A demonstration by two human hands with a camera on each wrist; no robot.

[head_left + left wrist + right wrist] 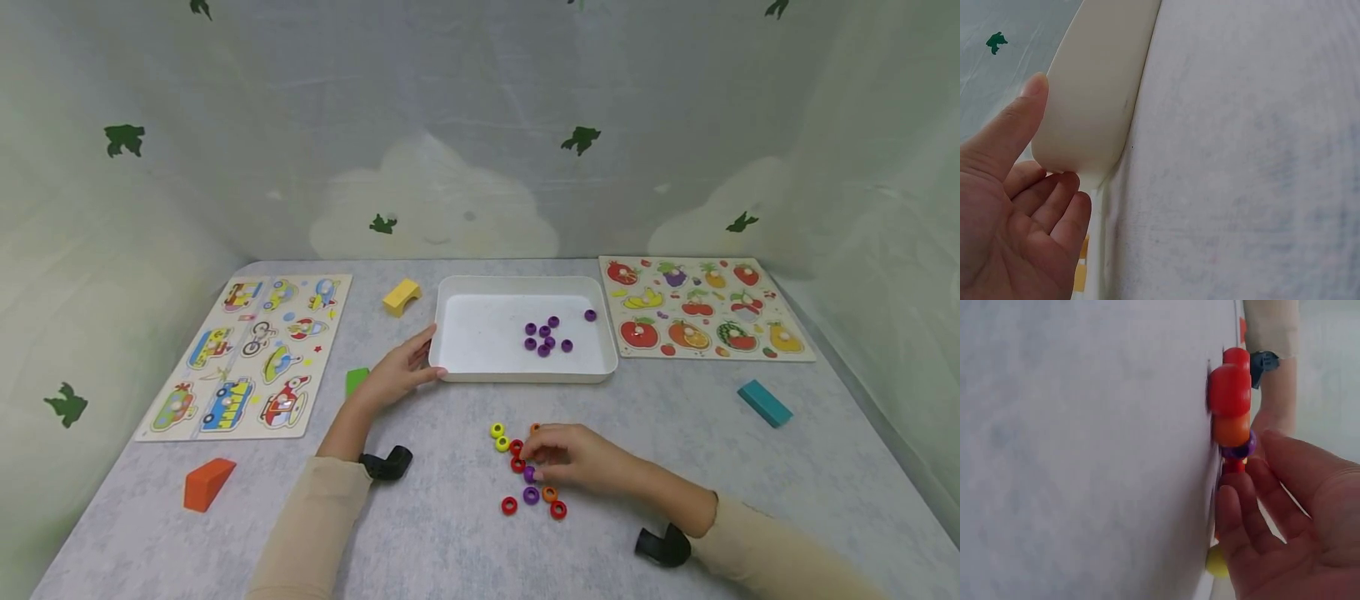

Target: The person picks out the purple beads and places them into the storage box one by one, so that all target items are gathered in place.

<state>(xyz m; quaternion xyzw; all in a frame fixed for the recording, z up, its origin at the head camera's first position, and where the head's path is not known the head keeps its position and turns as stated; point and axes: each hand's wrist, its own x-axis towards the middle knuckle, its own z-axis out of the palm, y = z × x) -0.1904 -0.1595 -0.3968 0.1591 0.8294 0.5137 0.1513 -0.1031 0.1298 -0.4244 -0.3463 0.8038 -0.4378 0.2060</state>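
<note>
My left hand (397, 372) grips the near left corner of a white tray (517, 377), thumb by the front and fingers curled along the side. Several purple beads (544, 332) lie in the tray's right half. In front of it, my right hand (588, 457) reaches over loose beads on the table, thumb and fingertips apart around a purple bead (529, 474). Close by lie another purple bead (531, 496), red beads (558, 510), an orange bead (550, 494) and yellow beads (497, 430). In the right wrist view the fingers (1230, 506) bend loosely beside the bead row.
A vehicle puzzle board (300, 400) lies left and a fruit puzzle board (705, 329) right, against the tray. Around them are a yellow arch block (402, 297), a green block (356, 381), an orange block (208, 484) and a teal block (765, 403). Curtains (480, 167) surround the table.
</note>
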